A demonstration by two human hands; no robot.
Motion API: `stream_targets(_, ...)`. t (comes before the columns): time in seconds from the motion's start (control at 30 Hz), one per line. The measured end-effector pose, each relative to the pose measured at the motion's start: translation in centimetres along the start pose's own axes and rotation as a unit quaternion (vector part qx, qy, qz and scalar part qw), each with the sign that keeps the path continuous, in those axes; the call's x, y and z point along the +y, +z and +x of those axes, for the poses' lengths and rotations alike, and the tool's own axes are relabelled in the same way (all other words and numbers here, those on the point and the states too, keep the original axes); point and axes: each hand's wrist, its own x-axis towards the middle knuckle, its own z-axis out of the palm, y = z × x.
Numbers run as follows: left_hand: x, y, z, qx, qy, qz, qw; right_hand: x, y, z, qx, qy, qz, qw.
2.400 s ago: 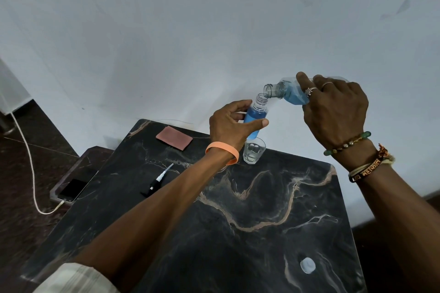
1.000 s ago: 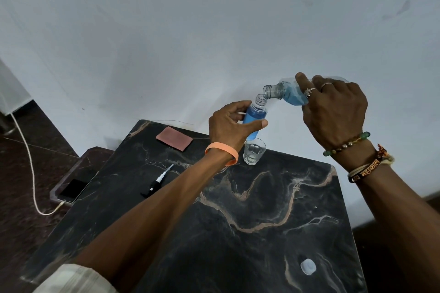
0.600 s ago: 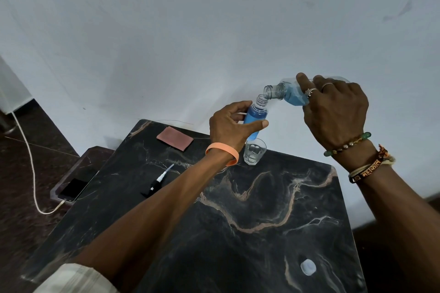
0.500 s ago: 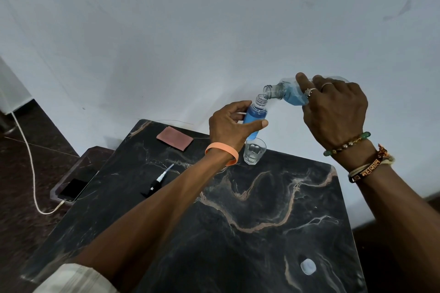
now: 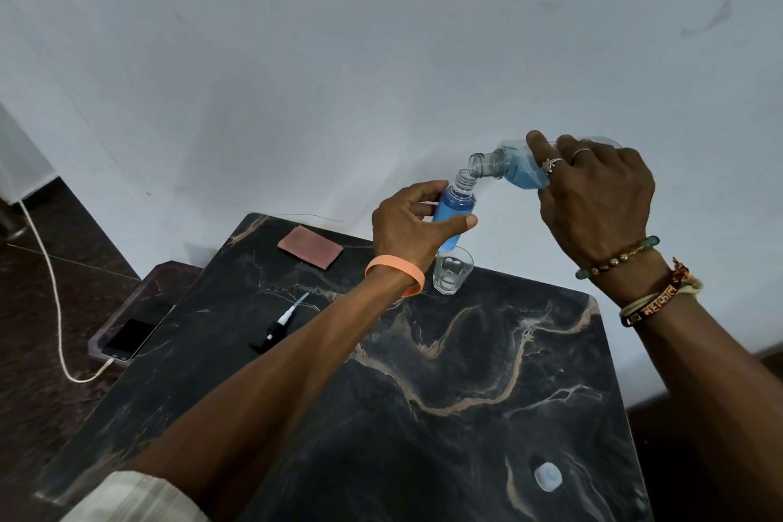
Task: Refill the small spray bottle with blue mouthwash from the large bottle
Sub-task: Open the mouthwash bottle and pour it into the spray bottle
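Just above the glass (image 5: 452, 275), the left hand (image 5: 413, 225) grips the nearly full small spray bottle (image 5: 453, 208) and the right hand (image 5: 593, 203) holds the large bottle (image 5: 512, 167) tipped, mouth at its mouth; the pour looks almost done, so next comes righting the large bottle without dribbling.

A dark veined marble table (image 5: 445, 415) stands against a plain white wall (image 5: 339, 55).
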Motion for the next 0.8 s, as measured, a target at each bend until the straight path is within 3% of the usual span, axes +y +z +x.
stream_targets(0.8,-0.25,-0.07,0.20,-0.008,0.000,0.002,1.000,-0.15,0.15,-0.03,0.004,-0.001,0.001,1.000)
